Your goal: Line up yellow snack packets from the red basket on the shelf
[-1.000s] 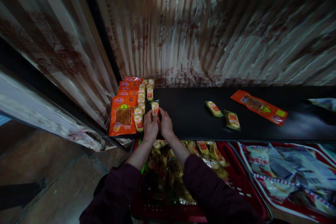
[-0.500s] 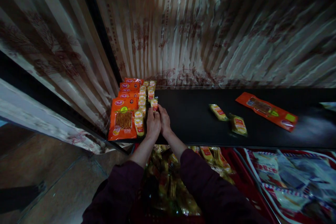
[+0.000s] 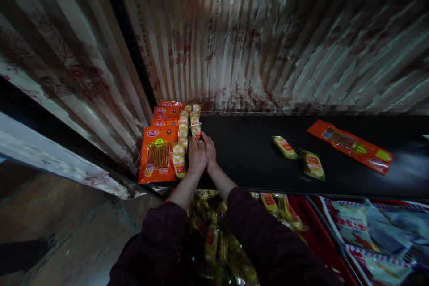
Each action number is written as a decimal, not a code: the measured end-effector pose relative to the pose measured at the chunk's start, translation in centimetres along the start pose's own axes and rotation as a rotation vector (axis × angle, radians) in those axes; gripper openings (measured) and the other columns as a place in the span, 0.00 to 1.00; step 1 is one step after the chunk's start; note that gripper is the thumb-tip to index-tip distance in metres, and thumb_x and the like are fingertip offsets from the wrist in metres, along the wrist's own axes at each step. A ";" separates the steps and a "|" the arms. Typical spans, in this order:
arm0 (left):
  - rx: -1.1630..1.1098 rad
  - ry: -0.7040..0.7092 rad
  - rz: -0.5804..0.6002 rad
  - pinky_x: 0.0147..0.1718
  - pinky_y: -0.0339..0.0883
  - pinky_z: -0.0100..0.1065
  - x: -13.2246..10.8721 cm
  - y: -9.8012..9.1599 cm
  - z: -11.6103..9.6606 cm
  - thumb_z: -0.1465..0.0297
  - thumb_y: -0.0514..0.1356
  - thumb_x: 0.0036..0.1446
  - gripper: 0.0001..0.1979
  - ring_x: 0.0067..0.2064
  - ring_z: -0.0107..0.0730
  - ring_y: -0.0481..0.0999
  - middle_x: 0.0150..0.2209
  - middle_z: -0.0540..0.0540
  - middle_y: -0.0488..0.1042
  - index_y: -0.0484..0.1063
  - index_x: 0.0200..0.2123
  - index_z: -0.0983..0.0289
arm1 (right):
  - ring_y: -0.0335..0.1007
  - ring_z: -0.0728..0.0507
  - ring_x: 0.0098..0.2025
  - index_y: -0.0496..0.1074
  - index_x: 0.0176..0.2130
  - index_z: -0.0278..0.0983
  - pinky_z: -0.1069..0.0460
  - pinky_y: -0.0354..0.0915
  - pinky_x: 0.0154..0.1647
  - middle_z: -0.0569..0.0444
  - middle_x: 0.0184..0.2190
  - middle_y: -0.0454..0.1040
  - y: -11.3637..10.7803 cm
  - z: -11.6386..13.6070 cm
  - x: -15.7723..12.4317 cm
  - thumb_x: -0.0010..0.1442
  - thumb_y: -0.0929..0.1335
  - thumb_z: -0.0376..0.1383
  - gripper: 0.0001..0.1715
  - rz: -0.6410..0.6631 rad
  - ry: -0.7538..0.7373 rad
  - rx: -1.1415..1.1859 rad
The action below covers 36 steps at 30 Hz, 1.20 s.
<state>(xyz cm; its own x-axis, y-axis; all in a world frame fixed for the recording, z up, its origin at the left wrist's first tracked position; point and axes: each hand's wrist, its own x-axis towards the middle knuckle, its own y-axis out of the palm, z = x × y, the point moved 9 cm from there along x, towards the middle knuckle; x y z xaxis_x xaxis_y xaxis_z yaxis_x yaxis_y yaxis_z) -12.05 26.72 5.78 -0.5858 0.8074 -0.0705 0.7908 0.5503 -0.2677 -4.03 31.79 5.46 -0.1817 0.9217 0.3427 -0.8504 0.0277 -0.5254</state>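
Observation:
Both hands meet at the left part of a black shelf (image 3: 254, 161). My left hand (image 3: 196, 156) and my right hand (image 3: 209, 149) are closed together on a small yellow snack packet (image 3: 196, 131), holding it at the near end of a short row of like packets. Beside that stands a longer row of small yellow packets (image 3: 181, 143), and further left a stack of orange snack bags (image 3: 157, 158). Dark sleeves cover both forearms.
Two loose yellow packets (image 3: 284, 146) (image 3: 312, 164) and a long orange bag (image 3: 350, 145) lie further right on the shelf. A red basket (image 3: 303, 214) full of snack packets sits below. Striped curtain hangs behind; white packaged goods (image 3: 362, 228) lie at lower right.
The two hands carried the small packet away from me along the shelf, from the front edge up to the short row of yellow packets. The view shifted slightly.

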 end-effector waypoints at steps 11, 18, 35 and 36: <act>0.042 0.072 -0.001 0.65 0.38 0.37 0.3 -0.1 -0.9 0.69 0.47 0.60 0.24 0.67 0.38 0.48 0.65 0.65 0.53 0.61 0.58 0.71 | 0.65 0.42 0.52 0.64 0.56 0.35 0.45 0.59 0.56 0.46 0.52 0.70 1.0 -1.1 0.8 0.56 0.59 0.31 0.27 0.036 -0.020 -0.011; 0.013 0.129 -0.028 0.65 0.38 0.38 0.4 0.2 -0.4 0.68 0.48 0.60 0.23 0.67 0.36 0.48 0.64 0.59 0.57 0.63 0.58 0.66 | 0.65 0.42 0.52 0.64 0.56 0.34 0.45 0.60 0.56 0.46 0.52 0.71 1.0 -0.8 0.8 0.57 0.58 0.30 0.28 0.010 -0.040 -0.009; 0.080 0.131 -0.001 0.65 0.41 0.37 0.2 0.1 -1.1 0.70 0.47 0.60 0.25 0.66 0.39 0.51 0.64 0.65 0.55 0.62 0.58 0.74 | 0.62 0.43 0.58 0.62 0.58 0.32 0.47 0.56 0.60 0.45 0.56 0.67 1.8 -1.0 1.2 0.56 0.58 0.30 0.29 0.080 -0.021 -0.018; 0.082 0.132 -0.003 0.65 0.41 0.37 0.3 0.0 -1.1 0.70 0.47 0.60 0.25 0.66 0.39 0.51 0.64 0.64 0.56 0.62 0.58 0.73 | 0.62 0.43 0.58 0.62 0.58 0.31 0.46 0.57 0.60 0.44 0.57 0.67 1.9 -1.1 1.3 0.56 0.58 0.30 0.30 0.083 -0.016 -0.018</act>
<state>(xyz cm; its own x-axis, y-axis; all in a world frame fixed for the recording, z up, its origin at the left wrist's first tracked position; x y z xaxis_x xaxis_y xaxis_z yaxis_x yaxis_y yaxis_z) -11.99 27.17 6.77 -0.5555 0.8296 0.0556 0.7689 0.5380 -0.3454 -5.34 33.43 4.09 -0.2589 0.9150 0.3093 -0.8233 -0.0416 -0.5661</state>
